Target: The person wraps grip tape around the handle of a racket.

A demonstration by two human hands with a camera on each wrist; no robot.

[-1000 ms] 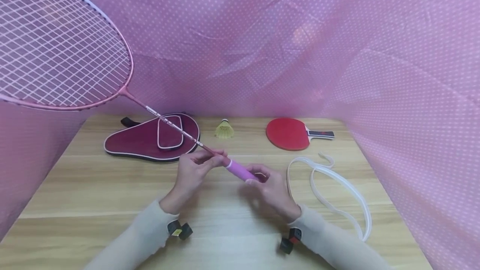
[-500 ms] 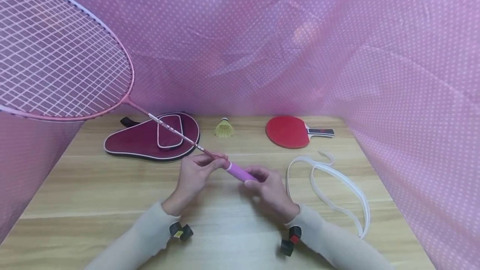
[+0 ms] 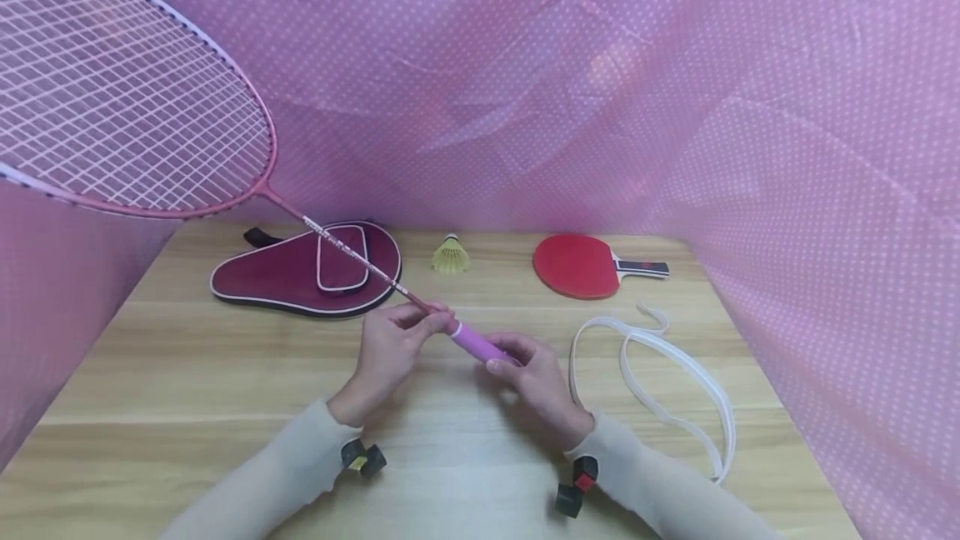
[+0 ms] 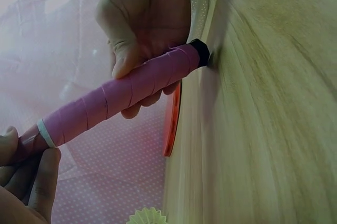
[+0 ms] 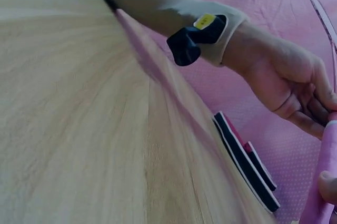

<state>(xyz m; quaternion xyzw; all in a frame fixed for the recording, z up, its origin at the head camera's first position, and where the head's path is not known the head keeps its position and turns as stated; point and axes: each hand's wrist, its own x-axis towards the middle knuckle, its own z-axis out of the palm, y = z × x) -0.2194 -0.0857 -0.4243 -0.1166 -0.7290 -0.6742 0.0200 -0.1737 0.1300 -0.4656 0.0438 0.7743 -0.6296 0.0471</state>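
Stretching over the counter (image 3: 450,473), the pink badminton racket (image 3: 262,187) slants toward the upper left, its strung head (image 3: 135,82) well beyond the left hand (image 3: 390,350), which pinches the cone (image 4: 29,144) just above the purple grip (image 3: 478,343). The right hand (image 3: 540,377) clasps the grip's lower part, near the dark butt cap (image 4: 200,53).
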